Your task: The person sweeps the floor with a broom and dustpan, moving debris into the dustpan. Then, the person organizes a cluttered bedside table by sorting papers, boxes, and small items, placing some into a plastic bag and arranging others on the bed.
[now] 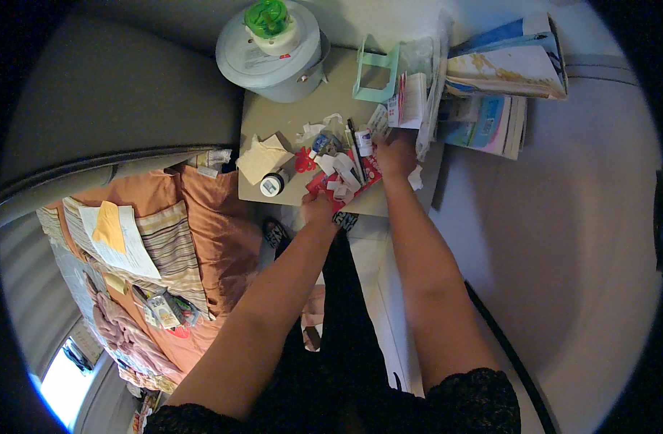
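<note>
A red sheet or packet [318,184] lies near the front of the small table, with several white paper scraps and small packs [339,172] heaped on it. My left hand [318,208] is closed on its near edge. My right hand [396,153] reaches to the heap's right side, beside a small white bottle [364,142]; its fingertips are partly hidden and what they touch is unclear. Between the hands lies a dark pen [356,152]. A white jar with a dark rim [273,184] and a beige folded cloth or paper [264,159] sit to the left.
A lidded pale bucket [266,72] bearing a green-topped item [268,18] stands at the back left. A mint-green frame stand [376,94], cartons [409,101] and leaning books [501,76] line the back right. An orange-covered bed [216,217] is at left, a white wall [548,217] at right.
</note>
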`<state>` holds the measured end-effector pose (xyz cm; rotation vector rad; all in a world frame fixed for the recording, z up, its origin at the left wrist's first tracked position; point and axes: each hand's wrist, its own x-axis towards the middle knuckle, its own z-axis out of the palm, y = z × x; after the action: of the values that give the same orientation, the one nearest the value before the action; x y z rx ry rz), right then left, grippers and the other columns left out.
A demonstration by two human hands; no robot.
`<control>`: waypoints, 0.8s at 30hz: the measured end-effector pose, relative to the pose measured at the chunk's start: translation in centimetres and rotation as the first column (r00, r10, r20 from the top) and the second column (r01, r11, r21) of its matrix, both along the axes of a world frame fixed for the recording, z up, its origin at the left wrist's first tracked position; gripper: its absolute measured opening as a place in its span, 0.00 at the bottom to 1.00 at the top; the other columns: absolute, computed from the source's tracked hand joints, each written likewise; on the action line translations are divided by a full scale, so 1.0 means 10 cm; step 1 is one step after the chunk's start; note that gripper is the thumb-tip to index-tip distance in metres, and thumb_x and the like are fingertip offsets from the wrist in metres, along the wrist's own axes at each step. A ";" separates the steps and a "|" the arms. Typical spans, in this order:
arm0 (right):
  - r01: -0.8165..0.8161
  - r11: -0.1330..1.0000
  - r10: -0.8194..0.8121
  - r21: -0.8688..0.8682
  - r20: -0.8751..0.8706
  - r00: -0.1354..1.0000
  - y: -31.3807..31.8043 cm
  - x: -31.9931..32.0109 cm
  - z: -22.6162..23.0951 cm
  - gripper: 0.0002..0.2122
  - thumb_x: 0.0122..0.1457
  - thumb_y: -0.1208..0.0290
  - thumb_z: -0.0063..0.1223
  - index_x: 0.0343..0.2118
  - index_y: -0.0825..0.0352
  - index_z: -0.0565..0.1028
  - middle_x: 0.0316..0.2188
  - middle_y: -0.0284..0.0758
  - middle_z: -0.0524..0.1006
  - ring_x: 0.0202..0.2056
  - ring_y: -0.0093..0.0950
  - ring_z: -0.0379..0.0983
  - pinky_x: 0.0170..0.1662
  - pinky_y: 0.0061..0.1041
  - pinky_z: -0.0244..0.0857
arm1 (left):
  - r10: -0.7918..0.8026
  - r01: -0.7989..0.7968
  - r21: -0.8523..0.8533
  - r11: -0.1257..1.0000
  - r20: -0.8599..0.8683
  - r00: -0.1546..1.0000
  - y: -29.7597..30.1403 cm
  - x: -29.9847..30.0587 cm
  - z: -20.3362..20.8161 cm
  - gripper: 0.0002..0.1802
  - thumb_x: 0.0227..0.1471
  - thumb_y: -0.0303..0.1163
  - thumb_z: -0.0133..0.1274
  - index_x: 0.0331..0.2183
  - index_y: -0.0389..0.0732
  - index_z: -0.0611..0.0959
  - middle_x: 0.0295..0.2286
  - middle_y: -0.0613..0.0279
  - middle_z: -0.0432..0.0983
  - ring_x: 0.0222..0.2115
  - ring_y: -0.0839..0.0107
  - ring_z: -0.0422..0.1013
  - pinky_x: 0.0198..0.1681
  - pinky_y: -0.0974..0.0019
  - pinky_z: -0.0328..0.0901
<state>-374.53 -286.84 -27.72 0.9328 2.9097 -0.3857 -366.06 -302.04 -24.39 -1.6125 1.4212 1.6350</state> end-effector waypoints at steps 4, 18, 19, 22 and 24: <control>0.233 0.944 -0.187 -0.235 0.199 0.962 -0.08 -0.27 0.30 0.31 0.43 0.48 0.59 0.46 0.65 0.70 0.41 0.43 0.75 0.42 0.40 0.72 0.43 0.39 0.66 | 0.009 -0.009 -0.004 1.000 0.052 0.999 -0.11 0.07 0.01 0.18 0.52 0.35 0.50 0.46 0.46 0.70 0.34 0.60 0.73 0.32 0.65 0.72 0.33 0.58 0.67; 0.615 0.136 -0.452 -0.777 0.504 0.736 0.31 -0.07 -0.03 0.12 0.46 0.67 0.62 0.32 0.66 0.76 0.26 0.32 0.76 0.24 0.29 0.69 0.29 0.26 0.64 | 0.153 -0.156 -0.002 0.988 -0.160 0.975 -0.34 0.28 -0.40 0.09 0.53 0.29 0.49 0.38 0.42 0.73 0.20 0.69 0.69 0.15 0.78 0.62 0.15 0.72 0.56; 0.564 0.190 -0.460 -0.803 0.435 0.774 0.38 0.03 -0.07 0.11 0.46 0.67 0.62 0.31 0.66 0.76 0.25 0.32 0.76 0.24 0.29 0.69 0.29 0.26 0.64 | 0.164 -0.163 0.019 0.986 -0.147 0.975 -0.34 0.26 -0.35 0.10 0.52 0.29 0.50 0.38 0.42 0.74 0.23 0.68 0.70 0.18 0.78 0.64 0.19 0.72 0.60; 0.319 0.532 -0.421 -0.784 0.081 0.903 0.39 0.37 0.01 0.09 0.47 0.68 0.59 0.30 0.66 0.75 0.24 0.32 0.76 0.24 0.29 0.71 0.31 0.25 0.65 | 0.213 -0.206 0.065 0.976 -0.135 0.968 -0.40 0.21 -0.26 0.10 0.52 0.28 0.51 0.39 0.40 0.75 0.28 0.65 0.73 0.26 0.77 0.69 0.28 0.71 0.66; 0.037 0.879 -0.200 -0.475 -0.298 0.933 0.25 0.55 0.20 0.08 0.51 0.68 0.54 0.29 0.67 0.75 0.24 0.34 0.76 0.26 0.30 0.73 0.33 0.27 0.66 | 0.252 -0.242 0.079 0.967 -0.164 0.954 -0.43 0.20 -0.30 0.10 0.52 0.27 0.50 0.39 0.40 0.74 0.28 0.66 0.72 0.26 0.77 0.69 0.28 0.72 0.66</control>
<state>-369.00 -284.37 -25.75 1.0474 2.8184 -1.3075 -364.02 -306.39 -27.36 -1.7066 1.2784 1.9830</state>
